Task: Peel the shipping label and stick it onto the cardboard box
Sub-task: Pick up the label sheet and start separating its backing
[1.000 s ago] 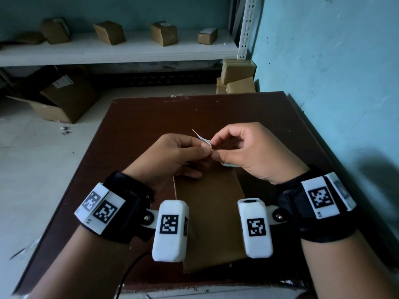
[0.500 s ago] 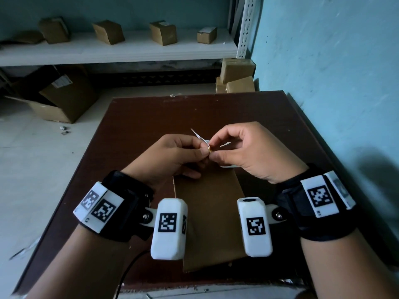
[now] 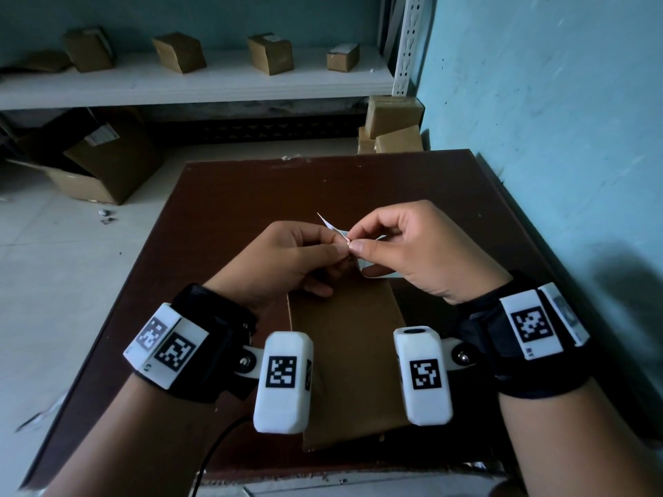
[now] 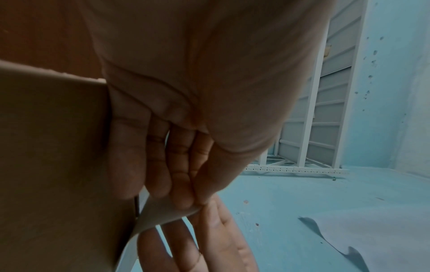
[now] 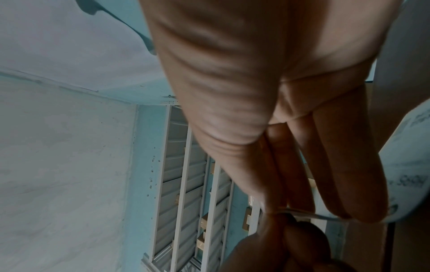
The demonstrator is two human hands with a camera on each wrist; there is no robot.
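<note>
Mid-peel: left hand [image 3: 287,260] and right hand [image 3: 405,252] both pinching the label [image 3: 332,226] above the box [image 3: 344,360]. Next up, probably splitting off the backing cleanly, no curling.

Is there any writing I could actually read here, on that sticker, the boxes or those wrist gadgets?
Nothing reads clearly.
Shipping label: dark print, too blurred and upside down to read.
Wrist bands: square black-and-white code patterns, no words.
Box on the floor: white sticker, too small to read.
Boxes on the shelf: labels too small to read.
Cardboard box on the table: no print visible.
</note>
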